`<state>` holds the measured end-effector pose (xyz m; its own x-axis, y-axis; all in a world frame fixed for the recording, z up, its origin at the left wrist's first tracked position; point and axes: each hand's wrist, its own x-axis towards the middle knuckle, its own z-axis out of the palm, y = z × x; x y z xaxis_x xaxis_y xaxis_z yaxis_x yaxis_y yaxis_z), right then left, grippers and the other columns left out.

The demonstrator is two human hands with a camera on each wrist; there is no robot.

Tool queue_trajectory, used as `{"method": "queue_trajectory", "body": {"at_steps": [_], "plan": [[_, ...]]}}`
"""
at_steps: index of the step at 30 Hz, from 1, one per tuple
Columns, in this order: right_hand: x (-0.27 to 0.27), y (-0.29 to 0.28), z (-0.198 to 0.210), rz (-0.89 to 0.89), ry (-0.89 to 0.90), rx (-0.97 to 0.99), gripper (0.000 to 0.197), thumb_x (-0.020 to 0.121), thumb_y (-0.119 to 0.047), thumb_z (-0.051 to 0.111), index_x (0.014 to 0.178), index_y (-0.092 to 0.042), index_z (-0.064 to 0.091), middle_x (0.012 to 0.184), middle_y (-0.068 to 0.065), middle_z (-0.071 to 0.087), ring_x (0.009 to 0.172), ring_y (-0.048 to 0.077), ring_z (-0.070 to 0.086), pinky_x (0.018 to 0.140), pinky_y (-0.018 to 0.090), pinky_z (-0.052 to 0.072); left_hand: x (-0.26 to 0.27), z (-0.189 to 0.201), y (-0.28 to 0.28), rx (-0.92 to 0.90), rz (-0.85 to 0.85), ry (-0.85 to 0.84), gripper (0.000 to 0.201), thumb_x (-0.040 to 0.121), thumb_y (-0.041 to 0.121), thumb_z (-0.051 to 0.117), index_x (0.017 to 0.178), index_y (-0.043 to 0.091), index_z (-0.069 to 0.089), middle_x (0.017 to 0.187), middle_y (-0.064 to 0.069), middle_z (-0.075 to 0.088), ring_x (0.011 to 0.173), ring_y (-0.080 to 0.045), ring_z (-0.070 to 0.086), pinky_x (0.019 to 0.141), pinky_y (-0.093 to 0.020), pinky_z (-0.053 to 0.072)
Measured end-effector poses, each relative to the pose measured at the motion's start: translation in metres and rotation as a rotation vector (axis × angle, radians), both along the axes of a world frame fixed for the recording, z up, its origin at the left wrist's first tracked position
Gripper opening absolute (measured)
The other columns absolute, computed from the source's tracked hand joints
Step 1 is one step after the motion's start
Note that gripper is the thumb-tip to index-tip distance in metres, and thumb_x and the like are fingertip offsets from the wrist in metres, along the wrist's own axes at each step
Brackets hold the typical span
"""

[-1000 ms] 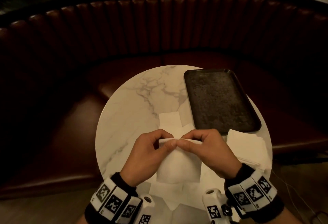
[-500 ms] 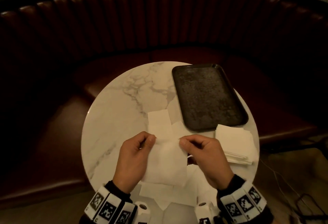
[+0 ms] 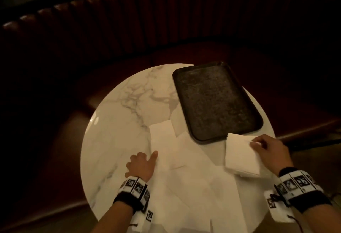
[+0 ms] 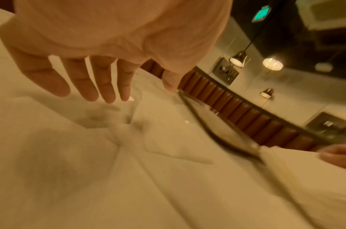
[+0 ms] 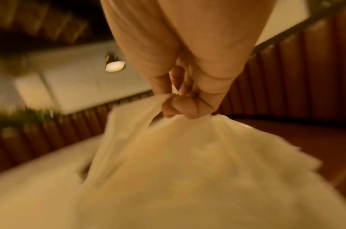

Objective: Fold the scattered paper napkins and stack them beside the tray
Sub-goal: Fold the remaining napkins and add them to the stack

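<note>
Pinching folded napkin (image 3: 239, 151) atop stack, right hand (image 3: 271, 151).

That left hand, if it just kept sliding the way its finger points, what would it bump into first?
Probably the loose napkins lying flat just ahead of the left hand; its finger already reaches their edge. Beyond them sits the tray, though depth is hard to judge.

A round marble table (image 3: 118, 125) stands before a curved, tufted leather banquette (image 3: 166, 20), dimly lit.

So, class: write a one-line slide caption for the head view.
Right hand places folded napkin on stack beside tray; left hand rests on loose napkins.
</note>
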<state>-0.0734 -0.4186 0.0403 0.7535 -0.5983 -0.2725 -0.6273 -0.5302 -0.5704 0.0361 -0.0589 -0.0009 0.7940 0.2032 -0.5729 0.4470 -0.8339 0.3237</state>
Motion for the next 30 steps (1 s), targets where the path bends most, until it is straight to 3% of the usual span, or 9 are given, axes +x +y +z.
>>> {"method": "queue_trajectory", "body": {"at_steps": [2,5,10,15,17,22,26,28,30], "plan": [[0.006,-0.005,-0.017,0.013,0.06,-0.102,0.007,0.086,-0.013,0.067,0.089,-0.013,0.06,0.097,0.017,0.062,0.08,0.027,0.053,0.083,0.038,0.045,0.02,-0.009,-0.01,0.127,-0.027,0.037,0.086,0.082,0.075,0.045,0.136,0.009,0.042,0.141,-0.013,0.039,0.127,-0.035,0.038,0.106,-0.051,0.034],[0.007,-0.001,-0.03,-0.035,0.09,-0.152,0.03,0.084,-0.01,0.068,0.111,-0.004,0.057,0.116,0.022,0.047,0.099,0.038,0.05,0.093,0.047,0.043,0.037,-0.016,-0.032,0.188,-0.011,0.03,0.099,0.075,0.078,0.052,0.139,0.006,0.031,0.142,-0.011,0.033,0.129,-0.033,0.036,0.103,-0.054,0.035],[0.008,0.017,-0.004,-0.056,-0.026,-0.218,0.04,0.085,-0.013,0.066,0.121,-0.007,0.052,0.123,0.019,0.04,0.109,0.039,0.041,0.095,0.053,0.041,0.049,-0.023,-0.06,0.21,0.032,0.016,0.081,0.074,0.059,0.072,0.127,0.01,0.034,0.13,-0.01,0.048,0.121,-0.03,0.047,0.099,-0.048,0.036],[0.012,0.064,0.018,0.129,-0.228,-0.165,0.033,0.082,-0.009,0.067,0.112,-0.016,0.056,0.114,0.006,0.047,0.102,0.023,0.044,0.091,0.04,0.04,0.057,-0.035,-0.052,-0.046,0.141,-0.018,0.042,0.079,0.032,0.075,0.105,0.011,0.05,0.111,-0.013,0.066,0.105,-0.033,0.061,0.093,-0.038,0.046],[0.016,0.082,0.013,0.231,-0.255,-0.07,0.029,0.083,-0.008,0.065,0.108,-0.019,0.057,0.111,-0.002,0.047,0.1,0.016,0.043,0.089,0.03,0.037,0.055,-0.032,-0.045,-0.162,0.121,-0.086,0.032,0.085,0.025,0.071,0.108,0.006,0.059,0.111,-0.014,0.068,0.101,-0.032,0.063,0.081,-0.03,0.047],[0.047,0.126,-0.018,0.494,-0.125,0.22,0.027,0.088,-0.019,0.062,0.114,-0.021,0.057,0.099,-0.006,0.052,0.077,-0.003,0.047,0.079,0.017,0.037,0.035,-0.013,-0.029,-0.49,0.057,-0.229,0.023,0.097,0.023,0.057,0.117,0.014,0.065,0.105,-0.002,0.07,0.103,-0.025,0.065,0.083,-0.029,0.048],[0.085,0.161,-0.034,0.392,0.044,0.405,0.057,0.084,-0.036,0.067,0.133,-0.019,0.046,0.109,-0.003,0.055,0.093,0.012,0.054,0.086,0.02,0.04,0.016,0.001,-0.02,-0.624,0.041,-0.263,0.016,0.098,0.016,0.055,0.109,0.013,0.067,0.092,0.011,0.07,0.085,0.001,0.066,0.068,-0.013,0.05],[0.096,0.172,-0.034,0.375,0.086,0.473,0.053,0.081,-0.039,0.07,0.127,-0.022,0.05,0.106,-0.004,0.056,0.097,0.014,0.056,0.084,0.022,0.041,0.01,0.006,-0.017,-0.658,0.022,-0.275,0.014,0.098,0.012,0.055,0.105,0.012,0.067,0.09,0.012,0.069,0.076,0.011,0.065,0.065,-0.008,0.048],[0.099,0.18,-0.029,0.368,0.054,0.445,0.022,0.08,-0.034,0.071,0.093,-0.025,0.057,0.083,-0.008,0.054,0.078,0.011,0.054,0.069,0.02,0.04,0.007,0.006,-0.012,-0.658,0.001,-0.285,0.012,0.097,0.012,0.057,0.101,0.014,0.068,0.09,0.012,0.07,0.077,0.01,0.066,0.072,-0.017,0.049]]}}
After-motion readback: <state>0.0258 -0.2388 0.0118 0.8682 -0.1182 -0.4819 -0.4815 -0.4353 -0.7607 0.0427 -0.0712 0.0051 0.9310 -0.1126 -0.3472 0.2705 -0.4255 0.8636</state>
